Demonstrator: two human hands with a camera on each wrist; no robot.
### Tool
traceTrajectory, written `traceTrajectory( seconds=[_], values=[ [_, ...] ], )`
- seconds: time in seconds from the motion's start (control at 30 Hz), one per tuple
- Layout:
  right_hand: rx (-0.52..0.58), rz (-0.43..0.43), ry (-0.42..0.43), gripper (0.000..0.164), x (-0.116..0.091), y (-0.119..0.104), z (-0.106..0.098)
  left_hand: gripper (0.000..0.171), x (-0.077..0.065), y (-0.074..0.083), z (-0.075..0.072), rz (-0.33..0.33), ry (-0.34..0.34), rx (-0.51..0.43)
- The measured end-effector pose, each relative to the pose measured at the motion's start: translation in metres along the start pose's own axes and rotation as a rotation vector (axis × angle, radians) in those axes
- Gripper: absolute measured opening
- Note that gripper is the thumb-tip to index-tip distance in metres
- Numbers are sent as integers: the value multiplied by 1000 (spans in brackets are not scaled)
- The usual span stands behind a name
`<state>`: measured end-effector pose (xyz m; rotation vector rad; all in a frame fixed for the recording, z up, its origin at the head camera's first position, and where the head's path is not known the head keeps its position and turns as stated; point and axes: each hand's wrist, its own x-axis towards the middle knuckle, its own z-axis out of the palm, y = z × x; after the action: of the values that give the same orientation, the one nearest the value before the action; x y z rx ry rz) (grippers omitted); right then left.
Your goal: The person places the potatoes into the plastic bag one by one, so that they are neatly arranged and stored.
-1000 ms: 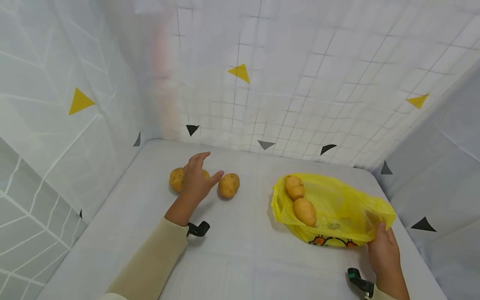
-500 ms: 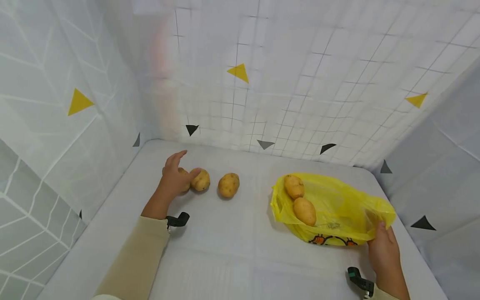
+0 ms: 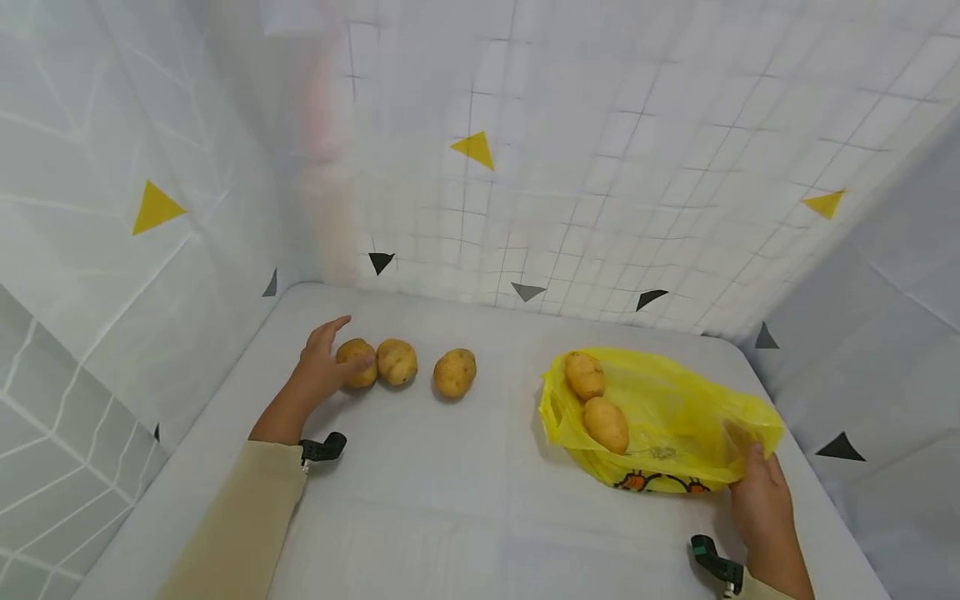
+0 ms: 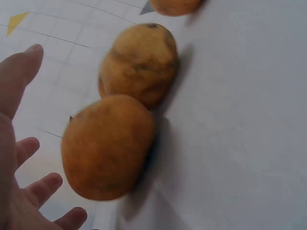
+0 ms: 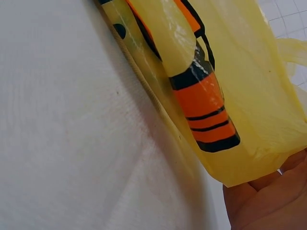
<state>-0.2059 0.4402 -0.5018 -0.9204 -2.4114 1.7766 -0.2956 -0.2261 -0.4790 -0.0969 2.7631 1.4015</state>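
Observation:
At the left, my left hand (image 3: 313, 371) is spread around the outer side of the leftmost potato (image 3: 356, 348). The left wrist view shows its fingers apart from that potato (image 4: 108, 148), with a gap between. A second potato (image 3: 397, 362) touches the first, and a third potato (image 3: 454, 373) lies a little to the right. On the right, my right hand (image 3: 763, 500) grips the edge of a yellow plastic bag (image 3: 675, 408), whose mouth is spread wide. Two potatoes (image 3: 585, 375) lie at the bag's left side. Some of the right fingers are hidden behind the plastic.
The white table (image 3: 420, 517) is enclosed by pale cloth walls (image 3: 585, 125) at the back and both sides, with yellow and dark triangle marks. A black wrist camera (image 3: 324, 447) sits on the left wrist, another wrist camera (image 3: 716, 560) on the right.
My left hand has moved left, past the middle potato to the leftmost one, uncovering the middle one. The right hand and the bag stay in place.

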Motion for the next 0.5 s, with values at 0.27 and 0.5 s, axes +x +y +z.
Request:
traceTrajectory(
  seconds=[0.27, 0.5],
  values=[
    [7, 31, 29, 79, 2, -2, 1, 105, -2, -17, 3, 76, -1, 19],
    [26, 41, 12, 81, 2, -1, 3, 110, -4, -24, 4, 102, -12, 13]
  ],
)
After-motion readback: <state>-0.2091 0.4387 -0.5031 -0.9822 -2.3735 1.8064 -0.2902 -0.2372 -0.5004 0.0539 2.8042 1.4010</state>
